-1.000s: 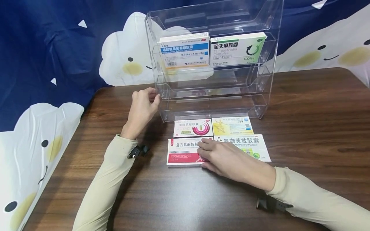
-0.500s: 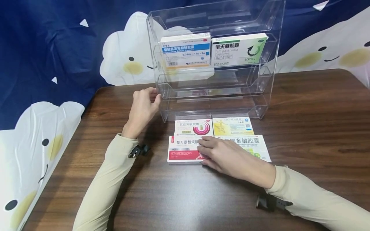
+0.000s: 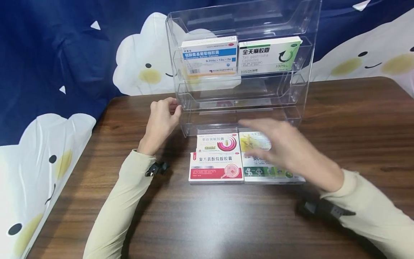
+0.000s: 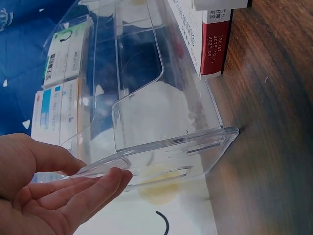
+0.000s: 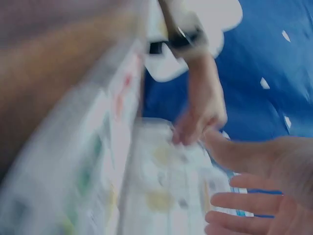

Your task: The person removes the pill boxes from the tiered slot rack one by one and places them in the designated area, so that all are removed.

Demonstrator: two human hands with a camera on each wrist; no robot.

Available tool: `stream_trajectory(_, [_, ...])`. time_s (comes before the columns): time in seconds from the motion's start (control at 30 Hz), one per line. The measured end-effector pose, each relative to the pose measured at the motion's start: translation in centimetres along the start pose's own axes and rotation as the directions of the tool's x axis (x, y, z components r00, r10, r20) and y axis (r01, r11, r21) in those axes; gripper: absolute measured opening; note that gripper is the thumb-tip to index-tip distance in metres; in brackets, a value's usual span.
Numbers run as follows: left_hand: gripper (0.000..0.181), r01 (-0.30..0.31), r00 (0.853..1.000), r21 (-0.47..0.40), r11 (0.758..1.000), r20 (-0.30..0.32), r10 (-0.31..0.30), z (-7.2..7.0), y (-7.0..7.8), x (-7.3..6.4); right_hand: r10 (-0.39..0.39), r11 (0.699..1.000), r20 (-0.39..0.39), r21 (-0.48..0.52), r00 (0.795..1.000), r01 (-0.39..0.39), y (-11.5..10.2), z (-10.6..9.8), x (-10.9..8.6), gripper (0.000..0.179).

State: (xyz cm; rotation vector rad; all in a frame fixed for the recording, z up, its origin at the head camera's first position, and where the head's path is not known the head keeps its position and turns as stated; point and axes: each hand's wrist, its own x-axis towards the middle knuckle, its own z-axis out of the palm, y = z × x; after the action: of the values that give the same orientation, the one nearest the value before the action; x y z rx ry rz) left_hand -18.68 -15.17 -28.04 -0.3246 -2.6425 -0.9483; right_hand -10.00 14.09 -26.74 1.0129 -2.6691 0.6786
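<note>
My left hand (image 3: 161, 120) grips the left side wall of a clear acrylic display rack (image 3: 233, 23). In the left wrist view the thumb and fingers (image 4: 100, 196) lie on either side of that panel. My right hand (image 3: 288, 144), slightly blurred, hovers over the right-hand medicine boxes with thumb and fingers spread and nothing between them. Beneath it lie a yellow-and-white box (image 3: 250, 140), partly hidden, and a white box with a green strip (image 3: 263, 172). To their left are a white box with a pink swirl (image 3: 211, 142) and a red-and-white box (image 3: 215, 167).
A blue-and-white box (image 3: 210, 59) and a green-and-white box (image 3: 268, 57) stand side by side on an upper tier of the rack. The brown wooden table (image 3: 200, 219) carries everything. A dark blue curtain (image 3: 77, 46) with clouds hangs behind.
My right hand has left the red-and-white box, risen and moved right with its fingers spreading. That box slid slightly toward the rack beforehand. The left hand keeps its place on the rack.
</note>
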Motion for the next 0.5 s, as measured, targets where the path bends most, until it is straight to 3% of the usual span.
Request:
stream_trajectory(0.1, [0.022,-0.001,1.0,0.006,1.0,0.004,0.001,0.1,0.2,0.2,0.069,0.998,-0.144,0.006,0.987,-0.069,1.8,-2.1,0.3,0.062])
stream_trajectory(0.23, [0.023,0.002,1.0,0.005,1.0,0.013,-0.002,0.2,0.3,0.3,0.202,0.978,-0.266,0.001,0.943,-0.209,3.9,-4.1,0.6,0.055])
stream_trajectory(0.37, [0.023,-0.006,1.0,0.007,1.0,0.008,0.006,0.2,0.3,0.2,0.318,0.944,-0.374,0.046,0.871,-0.325,5.9,-5.1,1.1,0.053])
stream_trajectory(0.5, [0.023,-0.009,1.0,0.016,1.0,-0.001,0.009,0.1,0.2,0.0,0.374,0.924,-0.481,0.121,0.793,-0.362,7.2,-5.4,2.2,0.045])
